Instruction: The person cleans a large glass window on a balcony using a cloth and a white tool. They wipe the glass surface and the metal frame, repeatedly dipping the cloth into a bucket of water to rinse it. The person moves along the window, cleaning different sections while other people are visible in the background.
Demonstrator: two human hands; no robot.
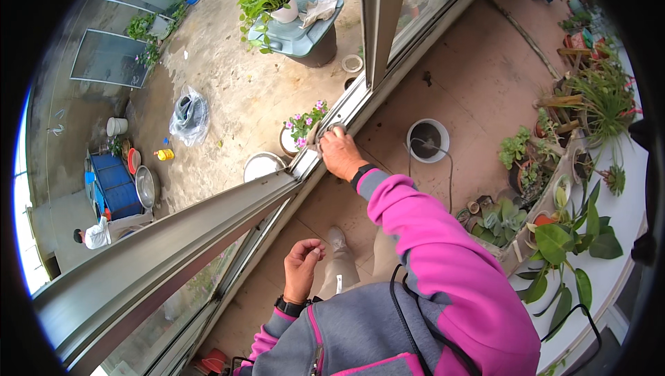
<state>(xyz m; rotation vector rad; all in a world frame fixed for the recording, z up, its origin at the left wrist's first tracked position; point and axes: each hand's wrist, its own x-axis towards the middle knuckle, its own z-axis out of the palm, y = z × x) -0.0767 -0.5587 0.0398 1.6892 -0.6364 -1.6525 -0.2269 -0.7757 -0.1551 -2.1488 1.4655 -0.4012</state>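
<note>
My right hand (340, 155) presses a greyish cloth (315, 136) onto the metal track (340, 111) of a sliding window. Part of the cloth is hidden under my fingers. My left hand (301, 271) hovers in front of my body, its fingers curled in and nothing visible in them. Close to the left of the cloth, beyond the track, a pot with pink flowers (306, 122) stands outside. An upright window frame (382, 27) rises farther along the track, and another frame member (208, 230) runs to the lower left.
A white bucket (446, 142) with dark contents and a cable or hose (451, 183) lie on the tiled floor to my right. Potted plants (550, 168) line the right side. Outside stand a lidded bin (311, 38), a metal basin (147, 186) and, farther off, a person (98, 234).
</note>
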